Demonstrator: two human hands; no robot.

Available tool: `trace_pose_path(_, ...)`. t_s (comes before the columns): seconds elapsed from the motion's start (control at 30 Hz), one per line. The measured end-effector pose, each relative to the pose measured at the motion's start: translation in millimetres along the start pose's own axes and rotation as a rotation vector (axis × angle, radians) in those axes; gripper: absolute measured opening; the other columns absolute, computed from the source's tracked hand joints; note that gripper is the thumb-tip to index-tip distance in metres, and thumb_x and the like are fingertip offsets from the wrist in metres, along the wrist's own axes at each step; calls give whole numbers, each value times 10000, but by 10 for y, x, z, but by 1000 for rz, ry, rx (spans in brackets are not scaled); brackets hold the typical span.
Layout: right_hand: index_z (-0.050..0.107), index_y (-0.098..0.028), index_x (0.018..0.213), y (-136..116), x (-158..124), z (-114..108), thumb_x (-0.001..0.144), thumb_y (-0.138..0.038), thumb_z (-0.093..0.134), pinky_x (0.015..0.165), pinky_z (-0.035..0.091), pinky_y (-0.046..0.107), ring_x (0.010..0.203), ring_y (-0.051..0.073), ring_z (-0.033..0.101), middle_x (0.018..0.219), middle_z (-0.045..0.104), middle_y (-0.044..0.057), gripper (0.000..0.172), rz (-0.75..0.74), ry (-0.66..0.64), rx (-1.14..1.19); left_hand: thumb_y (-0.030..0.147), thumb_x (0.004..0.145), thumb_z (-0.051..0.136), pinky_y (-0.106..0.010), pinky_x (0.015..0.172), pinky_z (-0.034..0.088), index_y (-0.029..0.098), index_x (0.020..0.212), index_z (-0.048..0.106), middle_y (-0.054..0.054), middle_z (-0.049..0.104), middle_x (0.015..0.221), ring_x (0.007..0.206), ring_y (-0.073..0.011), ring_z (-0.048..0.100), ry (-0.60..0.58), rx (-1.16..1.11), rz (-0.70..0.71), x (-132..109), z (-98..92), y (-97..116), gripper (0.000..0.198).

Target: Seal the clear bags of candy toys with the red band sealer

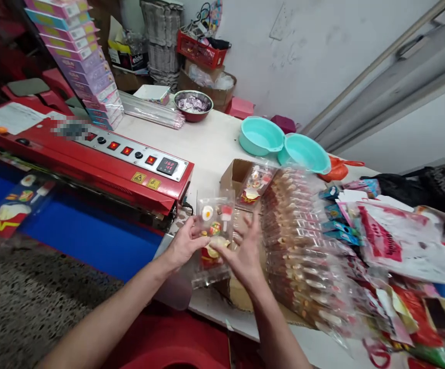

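Observation:
A clear plastic packet of small toy food pieces (215, 225) is held upright between both my hands, just right of the red sealing machine (103, 164). My left hand (186, 243) grips the packet's left edge with fingers curled. On the packet's right side, my right hand (245, 253) has its fingers spread and its thumb pressed on the packet. A long overlapping row of similar filled packets (303, 246) lies to the right on cardboard. Another packet (17, 205) rides on the machine's blue conveyor at the left.
Two teal bowls (284, 143) and a metal bowl of wrapped pieces (193, 104) stand at the back of the white table (203, 143). A stack of pink boxes (80, 56) rises behind the machine. Loose bags and cards (399, 246) crowd the right side. A small cardboard box (238, 174) sits mid-table.

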State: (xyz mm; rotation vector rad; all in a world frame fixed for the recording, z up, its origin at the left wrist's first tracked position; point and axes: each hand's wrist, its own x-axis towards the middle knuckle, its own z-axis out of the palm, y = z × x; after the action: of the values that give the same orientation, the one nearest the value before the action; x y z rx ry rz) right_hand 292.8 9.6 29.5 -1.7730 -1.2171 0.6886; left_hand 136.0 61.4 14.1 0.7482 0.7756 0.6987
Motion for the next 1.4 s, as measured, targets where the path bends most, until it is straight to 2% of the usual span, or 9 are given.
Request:
trace_pose_path(0.1, 292, -340, 1447, -25, 249, -86, 592, -467, 838, 838, 553, 408, 1087, 262, 612, 1531, 269, 133, 1023, 75, -179, 257, 217, 691, 755, -349, 869, 514, 198, 1227, 496, -117, 675, 1147, 1025, -236, 652, -38, 31, -134, -299, -217, -9, 595)
trace_pose_path(0.17, 627, -250, 1147, -31, 411, -104, 641, -463, 807, 810, 549, 366, 1001, 238, 647, 1373, 514, 109, 577, 119, -432, 342, 211, 683, 763, -346, 876, 513, 210, 1233, 520, -111, 669, 1167, 1051, -243, 645, -47, 36, -204, -490, -353, -28, 601)
trace_pose_path(0.23, 703, -179, 795, -28, 487, -37, 660, -477, 786, 782, 538, 345, 915, 226, 662, 1097, 688, 99, 337, 186, -590, 378, 222, 673, 779, -342, 884, 511, 210, 1224, 544, -116, 661, 1189, 1077, -252, 635, -26, 16, -239, -603, -457, -34, 599)
trace_pose_path(0.37, 711, -176, 655, -35, 405, 282, 580, -478, 828, 715, 529, 323, 784, 205, 662, 866, 742, 73, 333, 333, -586, 435, 345, 702, 766, -311, 786, 534, 191, 1147, 613, -117, 673, 1163, 990, -237, 663, 159, -45, -199, -540, -572, 40, 495)
trace_pose_path(0.5, 721, -187, 652, -85, 291, 538, 559, -458, 843, 675, 516, 302, 711, 182, 655, 832, 747, 60, 311, 392, -636, 465, 379, 601, 814, -255, 602, 505, 124, 858, 691, -90, 722, 832, 682, -170, 657, 430, -91, -176, -355, -672, 159, 382)
trace_pose_path(0.7, 649, -171, 514, -67, 331, 618, 571, -440, 840, 658, 483, 298, 760, 204, 663, 851, 748, 73, 334, 258, -745, 247, 392, 506, 851, -262, 530, 482, 107, 696, 682, -78, 701, 659, 551, -163, 624, 586, -114, -148, -329, -810, 64, 382)
trace_pose_path(0.97, 639, -182, 592, 20, 343, 880, 501, -411, 877, 590, 506, 302, 595, 177, 638, 614, 688, 25, 342, 361, -555, 447, 357, 509, 850, -249, 428, 448, 115, 691, 638, -38, 642, 519, 416, -144, 560, 680, -159, -78, -98, -881, 39, 370)
trace_pose_path(1.23, 589, -188, 663, 125, 404, 1273, 421, -390, 901, 510, 498, 292, 494, 158, 598, 547, 640, -8, 444, 491, -337, 579, 271, 527, 871, -252, 489, 535, 139, 930, 598, -58, 704, 705, 549, -177, 666, 625, -77, -214, -315, -1152, 153, 504)
trace_pose_path(1.4, 513, -209, 763, 109, 337, 1470, 493, -463, 857, 551, 521, 295, 583, 165, 619, 615, 603, -32, 505, 496, -200, 635, 175, 553, 824, -245, 481, 515, 122, 938, 577, -58, 694, 693, 494, -162, 639, 754, -45, -131, -313, -1376, 214, 461)
